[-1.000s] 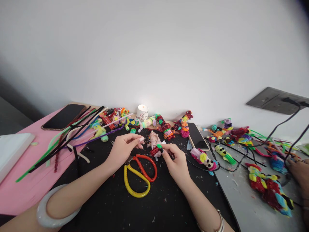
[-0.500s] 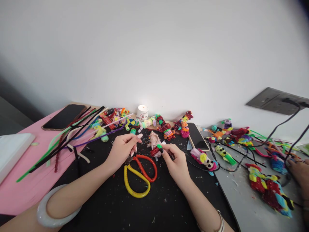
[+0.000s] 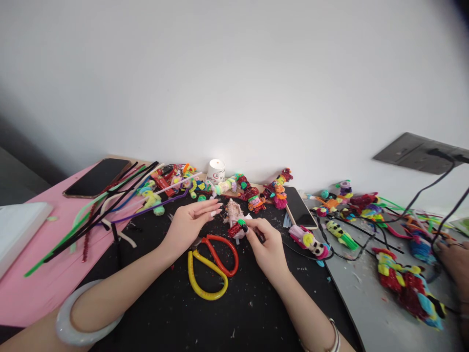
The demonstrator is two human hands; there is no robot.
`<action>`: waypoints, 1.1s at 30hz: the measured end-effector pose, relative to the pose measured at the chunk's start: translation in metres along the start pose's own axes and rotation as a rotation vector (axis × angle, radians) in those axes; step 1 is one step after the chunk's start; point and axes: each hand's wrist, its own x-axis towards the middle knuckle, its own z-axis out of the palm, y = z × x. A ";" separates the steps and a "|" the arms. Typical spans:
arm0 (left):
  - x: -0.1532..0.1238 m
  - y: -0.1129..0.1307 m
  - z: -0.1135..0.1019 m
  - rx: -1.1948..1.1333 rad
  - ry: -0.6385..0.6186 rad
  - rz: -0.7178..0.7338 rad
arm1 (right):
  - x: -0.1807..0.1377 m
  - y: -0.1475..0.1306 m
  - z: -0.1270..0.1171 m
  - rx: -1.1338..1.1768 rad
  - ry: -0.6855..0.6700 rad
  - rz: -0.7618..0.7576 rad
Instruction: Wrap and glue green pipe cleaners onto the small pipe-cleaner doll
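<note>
Just beyond the scissors [image 3: 220, 269], our right hand [image 3: 262, 239] pinches the small red piece [image 3: 234, 230], its long axis running leftward from that grip. Our left hand [image 3: 188, 225], farther off beside the scissors' pivot, has its grip spread.

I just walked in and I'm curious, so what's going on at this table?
A person's right hand pinches a small red and green piece. The left hand is open to its left, with nothing visible in it. Scissors lie on the black mat, with colourful fuzzy figures beyond. Another person's hand is at the right edge.
</note>
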 end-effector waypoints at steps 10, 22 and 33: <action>-0.002 0.005 0.000 0.011 0.020 0.004 | 0.001 -0.001 0.000 0.001 -0.001 0.001; -0.001 0.004 0.000 0.073 0.022 0.016 | 0.000 0.000 0.001 0.005 0.003 0.008; -0.004 0.008 0.000 0.067 0.032 0.080 | 0.000 -0.002 0.000 -0.013 0.005 0.004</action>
